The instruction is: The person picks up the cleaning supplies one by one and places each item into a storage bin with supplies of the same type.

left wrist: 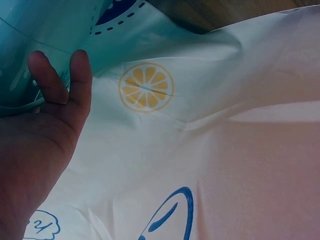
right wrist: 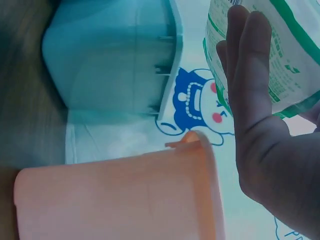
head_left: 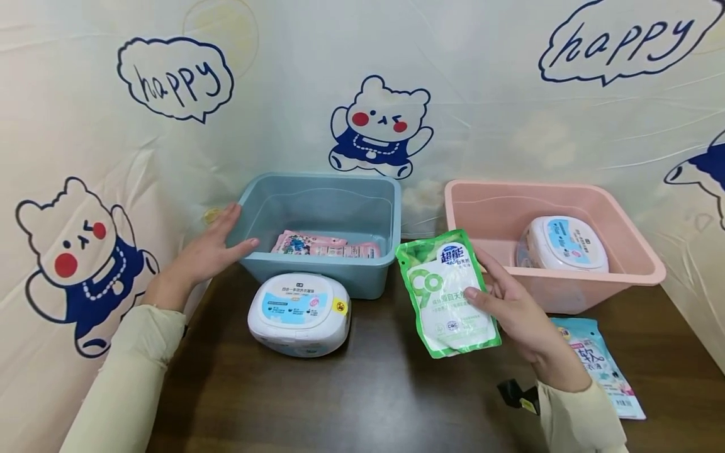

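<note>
My right hand (head_left: 510,308) pinches a green and white detergent pouch (head_left: 447,302), thumb on its front and fingers behind it. The pouch is held up over the table between the two bins, its printed front showing. In the right wrist view, straight fingers (right wrist: 255,65) lie along the pouch's back. My left hand (head_left: 206,251) rests at the left rim of a blue-grey plastic bin (head_left: 323,267), fingers extended and thumb over the front corner. Inside that bin lie pink packets (head_left: 311,244). A white lidded tub (head_left: 300,314) stands on the table before it.
A pink bin (head_left: 555,292) at the right holds another white tub (head_left: 566,244). On the table (head_left: 374,402) lie a blue pouch (head_left: 606,365), partly behind my right forearm, and a small black object (head_left: 512,395) by my right wrist. Printed cloth (head_left: 487,113) hangs behind and at the sides.
</note>
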Available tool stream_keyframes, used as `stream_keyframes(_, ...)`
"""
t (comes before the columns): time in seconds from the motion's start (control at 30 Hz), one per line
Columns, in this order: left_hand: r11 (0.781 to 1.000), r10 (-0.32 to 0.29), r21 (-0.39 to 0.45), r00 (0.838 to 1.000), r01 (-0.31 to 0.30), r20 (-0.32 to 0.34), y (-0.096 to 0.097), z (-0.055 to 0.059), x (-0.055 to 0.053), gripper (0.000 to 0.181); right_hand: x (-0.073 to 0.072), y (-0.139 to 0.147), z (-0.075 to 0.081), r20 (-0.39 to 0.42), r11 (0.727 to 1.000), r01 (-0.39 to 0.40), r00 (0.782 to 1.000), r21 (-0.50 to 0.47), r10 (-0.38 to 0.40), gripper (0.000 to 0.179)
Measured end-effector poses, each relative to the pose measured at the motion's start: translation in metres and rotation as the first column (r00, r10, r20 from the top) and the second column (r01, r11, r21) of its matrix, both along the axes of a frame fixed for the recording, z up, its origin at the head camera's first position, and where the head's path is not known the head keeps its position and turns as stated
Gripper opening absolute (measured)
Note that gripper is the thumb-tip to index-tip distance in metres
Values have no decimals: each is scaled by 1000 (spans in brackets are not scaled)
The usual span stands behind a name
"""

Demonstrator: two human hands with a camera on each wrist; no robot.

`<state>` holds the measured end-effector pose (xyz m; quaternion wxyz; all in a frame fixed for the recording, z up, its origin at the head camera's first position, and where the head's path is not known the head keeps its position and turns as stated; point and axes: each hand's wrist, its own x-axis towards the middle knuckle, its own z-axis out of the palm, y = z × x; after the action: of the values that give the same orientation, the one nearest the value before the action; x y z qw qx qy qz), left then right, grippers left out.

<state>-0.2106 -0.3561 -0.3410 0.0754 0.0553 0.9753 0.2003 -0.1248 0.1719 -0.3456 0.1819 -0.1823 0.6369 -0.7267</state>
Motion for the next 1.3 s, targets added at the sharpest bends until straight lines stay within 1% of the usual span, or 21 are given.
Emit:
stream_keyframes(0.23,1000,0,-5,1000,0,-1,1,2,-1,99,-12,-18,10,84,997,18,996,-75,-12,70)
stream_keyframes(0.47,1000,-1,-5,1000,1,2,0,2,0,99,-28,-43,15,144,987,110,985,-117,-93,67)
stream_keyframes(0.53,1000,3,-4,1000,-3,6,1,2,0,99,-32,-48,17,159,982,125,982,-138,-102,67)
stream_keyframes(0.73,1000,17,-8,1000,-17,10,2,3,1,99,-45,-66,22,178,971,141,978,-194,-106,69)
stream_keyframes(0.9,1000,12,-16,1000,-12,7,2,4,1,98,-56,-83,26,201,965,148,974,-215,-104,76)
stream_keyframes(1.07,1000,13,-10,1000,-13,5,2,4,2,98,-69,-99,26,231,961,142,969,-239,-86,79)
stream_keyframes(1.3,1000,13,-11,1000,-13,3,2,4,1,99,-84,-114,24,232,962,137,969,-235,-82,82)
